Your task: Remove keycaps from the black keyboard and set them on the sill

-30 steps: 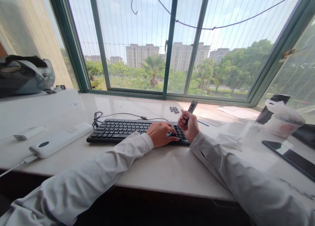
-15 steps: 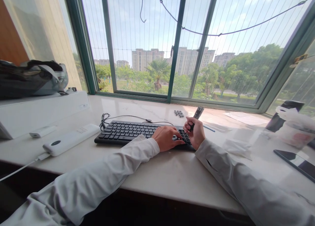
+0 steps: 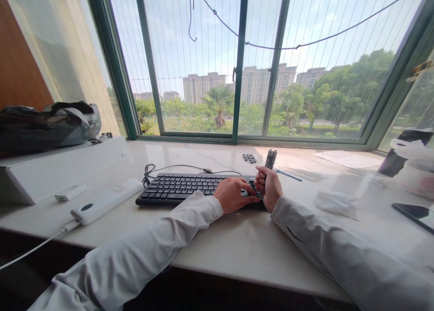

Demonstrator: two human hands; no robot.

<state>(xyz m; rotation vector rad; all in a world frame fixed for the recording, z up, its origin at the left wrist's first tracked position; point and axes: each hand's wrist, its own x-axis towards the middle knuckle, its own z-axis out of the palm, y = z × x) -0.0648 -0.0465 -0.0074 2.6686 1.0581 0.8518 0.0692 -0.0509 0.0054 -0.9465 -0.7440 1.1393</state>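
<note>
A black keyboard [image 3: 183, 187] lies on a pale marble sill [image 3: 237, 243] before the window. My left hand [image 3: 233, 194] rests on its right end, fingers spread over the number pad keys. My right hand [image 3: 270, 187] sits just right of it, closed around a dark upright tool [image 3: 270, 159] whose top sticks out above the fist. A small cluster of loose black keycaps [image 3: 249, 157] lies on the sill behind the keyboard.
A white box [image 3: 57, 166] with a dark bag on top stands at left, with a white power bank [image 3: 105, 201] and cable before it. A blue pen [image 3: 288, 175], crumpled plastic [image 3: 334, 201], a phone [image 3: 413, 211] and a bagged dark bottle [image 3: 403, 159] lie right.
My right hand has tilted the dark tool from leaning right to nearly upright. My left hand stays on the number pad. The view has shifted slightly.
</note>
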